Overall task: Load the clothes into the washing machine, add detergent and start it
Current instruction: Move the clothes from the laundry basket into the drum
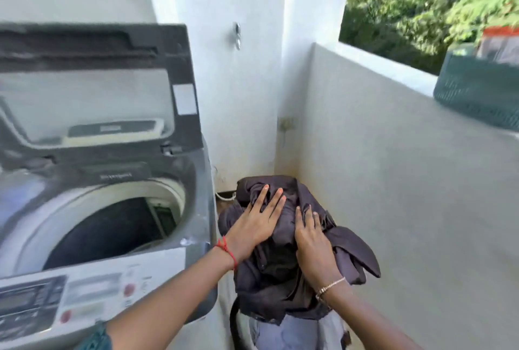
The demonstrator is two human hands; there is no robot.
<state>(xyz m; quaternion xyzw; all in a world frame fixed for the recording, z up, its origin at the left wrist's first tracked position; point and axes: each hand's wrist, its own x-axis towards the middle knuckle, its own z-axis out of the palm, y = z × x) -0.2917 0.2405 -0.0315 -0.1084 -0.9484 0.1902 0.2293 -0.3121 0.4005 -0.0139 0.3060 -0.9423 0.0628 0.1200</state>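
L hand (257, 227) & R hand (311, 240) flat, fingers straight, pressing dark clothes (269, 290); open washer drum (112, 229) lies left, L hand nearer.

Washing machine (198, 181): grey top-loader, at left. Lid (92, 91) up, standing open at back. Drum hole (106, 234) round, dark inside, white ring round it. Button panel (84, 296) along front edge, red buttons, small screen. Dark clothes (280, 274): crumpled bundle, just right of machine, outside drum. Pale blue cloth (283, 334) peeks out under bundle.
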